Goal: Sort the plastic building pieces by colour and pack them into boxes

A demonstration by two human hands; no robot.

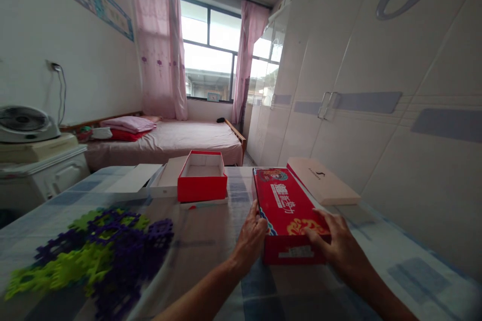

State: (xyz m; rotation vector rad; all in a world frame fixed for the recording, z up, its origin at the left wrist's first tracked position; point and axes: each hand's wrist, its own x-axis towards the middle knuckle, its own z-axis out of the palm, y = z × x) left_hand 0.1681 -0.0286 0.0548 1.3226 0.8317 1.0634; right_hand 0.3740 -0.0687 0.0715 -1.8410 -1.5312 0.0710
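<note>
A red cardboard box [288,200] with white lettering and coloured cloud-like patterns is on the table in front of me, its lid on top. My left hand [253,233] presses against the box's left side, index finger pointing forward along it and the other fingers curled. At the near right corner, my right hand [335,235] grips the box, thumb on the top and fingers over the right edge. A pale label [297,252] shows on the box's near side. Just behind to the right lies a cream box [322,180] with a small black logo.
An open red box [202,188] stands further back, beside white card pieces [131,178]. Purple and yellow-green interlocking plastic pieces [124,241] are heaped on the left of the checked tablecloth [203,271]. Beyond are a bed [188,135] and white wardrobes [339,60].
</note>
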